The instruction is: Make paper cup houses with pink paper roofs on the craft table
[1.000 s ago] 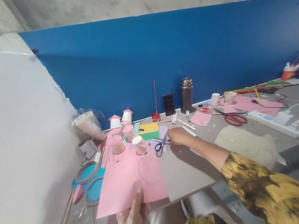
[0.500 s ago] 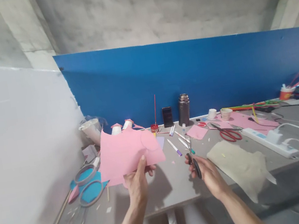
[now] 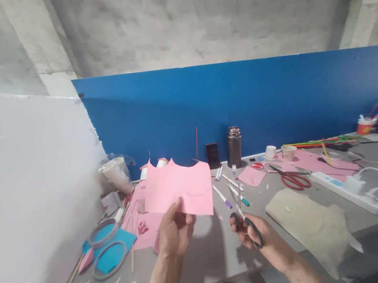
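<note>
Between the thumb and fingers of my left hand (image 3: 176, 225) is a sheet of pink paper (image 3: 178, 186), raised above the table. Its top edge has scooped cut-outs, and a faint curved line is drawn on its right part. My right hand (image 3: 257, 234) has its fingers in the black handles of a pair of scissors (image 3: 241, 212). The scissor blades point up and away from me, parted a little, to the right of the paper and apart from it. Behind the sheet, white paper cups with pink tops are partly hidden.
Several markers (image 3: 222, 197) lie beyond my hands, before a dark flask (image 3: 234, 147) and a phone (image 3: 213, 155). Red-handled scissors (image 3: 295, 179), a beige cloth (image 3: 307, 218) and a power strip (image 3: 349, 192) are at right. Hoops (image 3: 110, 260) on blue sheets lie at left.
My left hand has turned the pink paper, so its scooped edge and drawn curve sit differently. The scissors in my right hand have shifted slightly left, with their blades parted more.
</note>
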The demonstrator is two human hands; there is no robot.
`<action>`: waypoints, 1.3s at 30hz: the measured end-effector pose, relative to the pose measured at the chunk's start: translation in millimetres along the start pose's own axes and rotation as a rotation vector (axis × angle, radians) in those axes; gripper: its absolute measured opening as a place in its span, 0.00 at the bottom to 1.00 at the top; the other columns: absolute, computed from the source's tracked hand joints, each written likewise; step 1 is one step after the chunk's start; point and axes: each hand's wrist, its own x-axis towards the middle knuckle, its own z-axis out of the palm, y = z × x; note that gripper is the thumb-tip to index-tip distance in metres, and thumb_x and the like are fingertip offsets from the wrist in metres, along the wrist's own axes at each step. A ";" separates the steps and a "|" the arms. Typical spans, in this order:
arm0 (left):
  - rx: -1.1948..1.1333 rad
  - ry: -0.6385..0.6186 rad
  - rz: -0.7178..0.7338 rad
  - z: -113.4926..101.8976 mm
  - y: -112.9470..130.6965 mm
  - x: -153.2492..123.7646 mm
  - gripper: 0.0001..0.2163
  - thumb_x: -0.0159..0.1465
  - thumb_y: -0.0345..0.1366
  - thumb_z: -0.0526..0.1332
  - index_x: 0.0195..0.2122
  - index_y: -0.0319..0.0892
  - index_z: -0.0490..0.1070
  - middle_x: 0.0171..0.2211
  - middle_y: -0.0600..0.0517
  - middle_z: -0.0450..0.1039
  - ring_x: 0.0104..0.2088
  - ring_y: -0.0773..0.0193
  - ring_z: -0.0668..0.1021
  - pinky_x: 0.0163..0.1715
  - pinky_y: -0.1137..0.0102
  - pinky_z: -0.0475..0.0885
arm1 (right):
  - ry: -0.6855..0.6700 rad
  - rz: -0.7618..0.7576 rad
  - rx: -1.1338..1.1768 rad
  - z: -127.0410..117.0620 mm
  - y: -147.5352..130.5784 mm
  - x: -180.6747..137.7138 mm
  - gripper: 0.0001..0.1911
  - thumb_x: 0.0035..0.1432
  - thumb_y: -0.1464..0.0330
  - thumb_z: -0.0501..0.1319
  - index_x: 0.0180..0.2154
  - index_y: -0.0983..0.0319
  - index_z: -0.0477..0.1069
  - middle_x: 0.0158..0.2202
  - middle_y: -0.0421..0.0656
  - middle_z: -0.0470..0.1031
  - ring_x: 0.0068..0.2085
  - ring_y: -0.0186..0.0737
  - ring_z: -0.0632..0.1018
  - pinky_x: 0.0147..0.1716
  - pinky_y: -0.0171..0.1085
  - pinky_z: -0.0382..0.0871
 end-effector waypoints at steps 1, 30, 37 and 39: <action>0.012 -0.003 0.003 -0.6 -0.6 2.3 0.13 0.45 0.34 0.74 0.27 0.37 0.72 0.22 0.57 0.75 0.13 0.77 0.65 0.14 0.78 0.62 | -0.043 -0.004 -0.033 3.8 1.0 2.1 0.39 0.50 0.36 0.66 0.44 0.64 0.76 0.37 0.45 0.73 0.29 0.32 0.64 0.29 0.34 0.57; 0.395 0.248 0.167 -81.7 -24.6 9.4 0.18 0.44 0.46 0.79 0.22 0.39 0.77 0.20 0.55 0.70 0.22 0.69 0.69 0.21 0.75 0.68 | -0.035 0.156 -0.098 24.4 15.3 34.8 0.39 0.49 0.33 0.64 0.34 0.65 0.76 0.25 0.43 0.73 0.26 0.31 0.63 0.25 0.34 0.51; 0.442 0.251 0.156 -87.9 -25.8 9.0 0.17 0.47 0.47 0.78 0.24 0.39 0.77 0.21 0.54 0.69 0.24 0.68 0.70 0.23 0.74 0.69 | -0.030 0.162 -0.089 23.7 14.9 35.6 0.39 0.49 0.33 0.65 0.34 0.65 0.76 0.25 0.43 0.73 0.26 0.31 0.64 0.25 0.34 0.54; 0.461 0.233 0.159 -89.9 -25.3 8.8 0.17 0.48 0.47 0.78 0.23 0.39 0.77 0.21 0.54 0.69 0.24 0.68 0.70 0.23 0.74 0.69 | -0.029 0.165 -0.083 24.2 13.9 35.5 0.38 0.49 0.33 0.65 0.34 0.65 0.76 0.25 0.42 0.73 0.26 0.31 0.65 0.26 0.33 0.55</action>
